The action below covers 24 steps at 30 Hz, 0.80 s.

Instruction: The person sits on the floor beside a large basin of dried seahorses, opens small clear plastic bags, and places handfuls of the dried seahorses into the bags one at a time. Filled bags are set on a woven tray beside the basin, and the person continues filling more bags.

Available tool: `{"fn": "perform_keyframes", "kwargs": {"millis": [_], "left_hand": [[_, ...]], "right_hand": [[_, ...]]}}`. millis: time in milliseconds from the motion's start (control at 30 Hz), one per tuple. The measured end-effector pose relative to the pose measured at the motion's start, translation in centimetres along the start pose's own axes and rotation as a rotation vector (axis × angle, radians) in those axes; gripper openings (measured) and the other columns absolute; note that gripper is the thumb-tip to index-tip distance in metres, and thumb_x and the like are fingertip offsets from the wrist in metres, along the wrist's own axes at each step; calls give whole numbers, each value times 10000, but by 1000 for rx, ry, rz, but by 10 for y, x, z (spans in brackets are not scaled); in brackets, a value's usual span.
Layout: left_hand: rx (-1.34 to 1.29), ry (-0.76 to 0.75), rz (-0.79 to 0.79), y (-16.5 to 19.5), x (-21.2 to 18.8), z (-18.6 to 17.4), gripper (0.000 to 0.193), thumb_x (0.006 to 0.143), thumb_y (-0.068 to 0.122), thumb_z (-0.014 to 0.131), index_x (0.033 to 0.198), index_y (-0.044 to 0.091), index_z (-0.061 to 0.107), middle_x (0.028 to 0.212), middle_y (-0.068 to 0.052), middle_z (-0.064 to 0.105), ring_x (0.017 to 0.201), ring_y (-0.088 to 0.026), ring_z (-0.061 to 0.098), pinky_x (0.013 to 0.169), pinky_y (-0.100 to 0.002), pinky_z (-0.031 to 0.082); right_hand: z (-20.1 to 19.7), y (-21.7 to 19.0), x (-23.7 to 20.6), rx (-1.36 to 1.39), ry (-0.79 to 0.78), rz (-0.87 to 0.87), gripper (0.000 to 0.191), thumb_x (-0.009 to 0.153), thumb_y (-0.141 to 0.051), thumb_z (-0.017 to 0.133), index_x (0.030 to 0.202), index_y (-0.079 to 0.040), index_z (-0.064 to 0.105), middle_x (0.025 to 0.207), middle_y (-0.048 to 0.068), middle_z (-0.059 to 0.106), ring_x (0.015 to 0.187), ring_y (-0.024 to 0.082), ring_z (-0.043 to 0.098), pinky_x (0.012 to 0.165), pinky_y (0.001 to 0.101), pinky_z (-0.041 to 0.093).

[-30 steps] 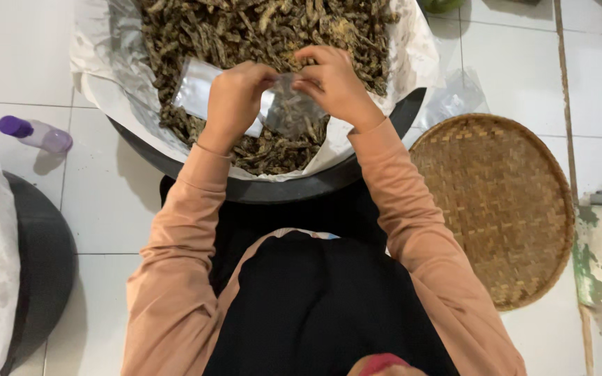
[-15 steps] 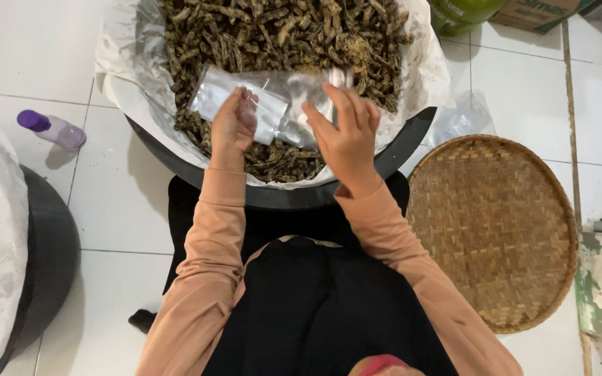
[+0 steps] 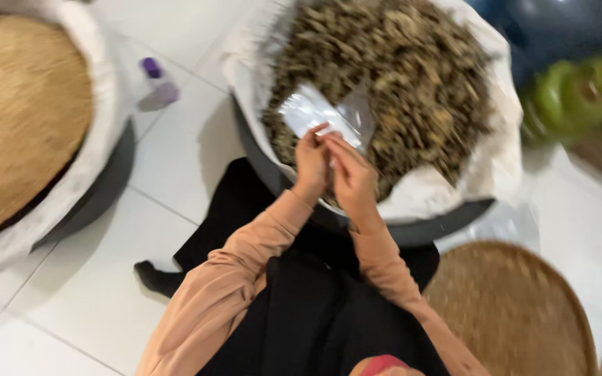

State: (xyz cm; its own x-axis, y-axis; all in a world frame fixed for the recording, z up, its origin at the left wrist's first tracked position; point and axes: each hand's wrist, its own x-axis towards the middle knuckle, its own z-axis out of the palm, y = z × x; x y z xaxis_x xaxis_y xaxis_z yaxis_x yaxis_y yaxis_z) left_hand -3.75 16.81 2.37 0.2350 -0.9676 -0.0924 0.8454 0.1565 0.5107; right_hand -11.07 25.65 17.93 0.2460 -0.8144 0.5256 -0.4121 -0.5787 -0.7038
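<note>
Both hands meet at bag edge: left hand (image 3: 313, 161) and right hand (image 3: 352, 177) pinching clear bag (image 3: 329, 113) over basin (image 3: 447, 226) of dried pieces (image 3: 398, 76). Bag looks empty; filling not begun.

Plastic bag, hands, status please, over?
Left hand and right hand both pinch the clear plastic bag over the tub of dried brown pieces. Nothing in the way.

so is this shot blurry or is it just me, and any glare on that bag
Head view: motion-blurred throughout, worst on the dried brown pieces in the lined basin and the green object at right. The clear plastic bag, pinched by left hand and right hand, shows whitish glare. Soft shadows lie on the tiles.
</note>
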Motion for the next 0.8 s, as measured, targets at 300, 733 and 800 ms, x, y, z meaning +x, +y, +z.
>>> {"fn": "perform_keyframes", "kwargs": {"millis": [300,733,800], "left_hand": [[1061,-207,717,23,-32,52,441,870,-61,701,1266,133,708,861,-45,609,806,-195,569,741,-329,501],[908,-737,74,8,-91,87,368,1115,225,528,1413,104,706,1014,-143,566,977,-265,566,912,-381,479],[966,-850,382,7,-96,78,378,1154,317,478,1464,144,610,1158,-96,606,1098,-207,536,998,-320,479]], "right_hand": [[-5,85,-7,282,42,262,439,1090,-3,469,1528,-20,488,1499,166,582,1338,292,606,1106,343,508],[-57,90,-23,958,200,167,686,1156,-300,480,1709,-77,140,1795,181,180,1675,318,218,1406,499,207],[-62,93,-20,754,186,100,816,1092,-337,573,1695,-80,87,1771,184,156,1658,330,203,1381,517,192]]}}
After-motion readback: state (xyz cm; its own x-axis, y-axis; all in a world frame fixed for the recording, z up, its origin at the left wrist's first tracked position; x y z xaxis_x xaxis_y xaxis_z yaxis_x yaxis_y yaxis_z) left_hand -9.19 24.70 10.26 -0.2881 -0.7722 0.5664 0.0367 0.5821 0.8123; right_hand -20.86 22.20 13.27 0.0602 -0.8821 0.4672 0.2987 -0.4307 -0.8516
